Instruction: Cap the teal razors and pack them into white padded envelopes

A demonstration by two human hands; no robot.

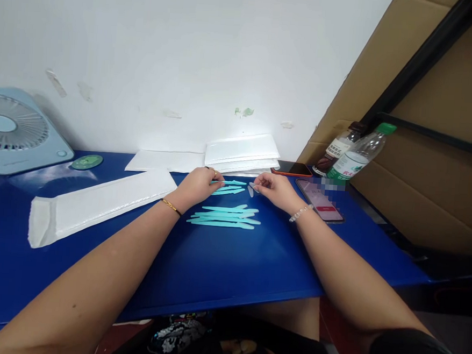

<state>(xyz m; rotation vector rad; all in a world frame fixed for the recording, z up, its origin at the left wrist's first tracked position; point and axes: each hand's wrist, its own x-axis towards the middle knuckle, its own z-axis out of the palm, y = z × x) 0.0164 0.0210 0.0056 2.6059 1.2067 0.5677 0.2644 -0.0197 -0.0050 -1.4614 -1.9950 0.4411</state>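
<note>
A slim turquoise stick (237,183) is lying level above the middle of the blue bench (213,267), its near end being held in the left hand (197,186). That hand's grip is closing to a pinch, thumb and fingertips meeting on the stick, which is pointing toward the right hand (274,189). The right hand is also pinching, its grip nearly closed on a small clear piece (254,187); a second clear piece (250,191) is showing just beside it, and whether the fingers are touching that one is hard to tell. The stick's tip and the clear pieces are sitting near each other, apart.

Just below the held stick, a few more turquoise sticks (229,190) are resting by the left fingertips. Nearer the person, a loose group of turquoise sticks (223,217) is lying roughly side by side, some overlapping, their paler ends facing right.

Behind the hands, a stack of white padded envelopes (241,149) is resting against the wall (187,60), partly covering a flat white envelope (160,161). A long white envelope (104,206) is lying slantwise to the left, with a green disc (87,162) and a pale blue fan (17,129) beyond. On the right, an orange-edged phone (293,169), a lit phone (319,200) and two bottles (362,153) are standing or lying near the cardboard (413,184).
</note>
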